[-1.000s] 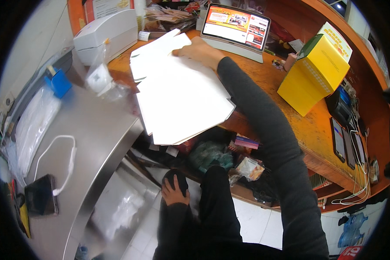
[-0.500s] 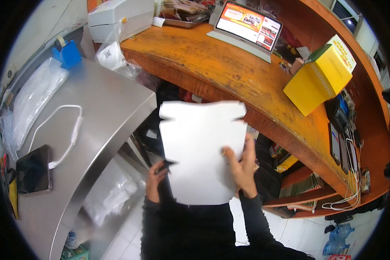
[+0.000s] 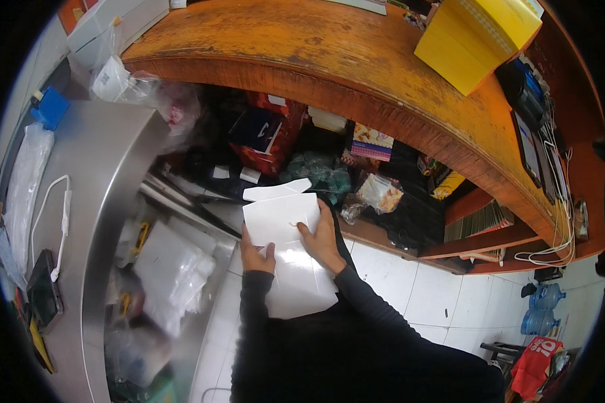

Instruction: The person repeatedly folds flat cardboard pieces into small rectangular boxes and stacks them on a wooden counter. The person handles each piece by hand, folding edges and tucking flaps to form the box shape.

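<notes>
Between my hands is a white, glossy sheet of folding cardboard, a flat carton (image 3: 301, 269), held in front of my body. Its upper part is bent along a crease, and a narrow flap sticks out at the far end. My left hand (image 3: 257, 256) grips the left edge, thumb on the face. At the right edge my right hand (image 3: 324, 240) is closed on it, its thumb pressed on the upper panel. The fingers behind the cardboard are hidden.
A steel counter (image 3: 124, 158) runs along my left, with a phone (image 3: 45, 289) and white cable on it. Ahead, a worn wooden desk (image 3: 302, 47) carries a yellow box (image 3: 474, 43). Below it lie a booklet (image 3: 372, 142) and dark bags. Plastic bags (image 3: 175, 269) fill a lower shelf.
The flat cardboard has been folded across and now shows a crease and a raised flap. Both hands have shifted onto its upper part. The view has tilted down and turned right.
</notes>
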`<move>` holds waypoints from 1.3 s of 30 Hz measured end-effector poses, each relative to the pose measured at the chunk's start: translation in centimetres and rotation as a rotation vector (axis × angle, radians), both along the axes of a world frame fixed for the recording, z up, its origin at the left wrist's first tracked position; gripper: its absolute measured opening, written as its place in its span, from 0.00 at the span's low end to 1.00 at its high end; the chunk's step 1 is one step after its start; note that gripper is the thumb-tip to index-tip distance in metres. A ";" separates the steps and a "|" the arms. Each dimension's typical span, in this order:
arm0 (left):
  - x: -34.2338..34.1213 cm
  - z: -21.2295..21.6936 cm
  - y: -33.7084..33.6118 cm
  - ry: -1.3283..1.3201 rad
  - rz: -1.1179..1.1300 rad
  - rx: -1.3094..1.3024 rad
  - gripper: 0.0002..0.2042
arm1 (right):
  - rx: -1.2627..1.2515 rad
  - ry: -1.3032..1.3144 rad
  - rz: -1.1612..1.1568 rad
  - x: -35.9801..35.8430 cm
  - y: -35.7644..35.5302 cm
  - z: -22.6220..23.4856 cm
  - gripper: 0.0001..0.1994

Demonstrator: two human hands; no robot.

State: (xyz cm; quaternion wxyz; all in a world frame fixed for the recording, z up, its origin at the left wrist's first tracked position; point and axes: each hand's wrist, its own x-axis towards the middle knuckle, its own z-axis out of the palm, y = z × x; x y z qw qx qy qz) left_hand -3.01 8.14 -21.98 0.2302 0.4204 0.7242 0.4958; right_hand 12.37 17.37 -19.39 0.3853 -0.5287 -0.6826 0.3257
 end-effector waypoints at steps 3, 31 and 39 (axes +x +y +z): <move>0.1 -1.1 0.0 0.046 0.085 -0.095 0.40 | -0.017 -0.099 -0.012 -0.8 -0.3 -1.9 0.41; -0.2 7.5 -0.8 -0.349 0.108 0.335 0.14 | -0.362 0.744 0.067 0.9 -0.2 2.9 0.24; -4.5 19.6 -4.7 -0.428 -0.786 0.119 0.17 | -0.429 0.384 0.949 6.9 -0.3 16.5 0.22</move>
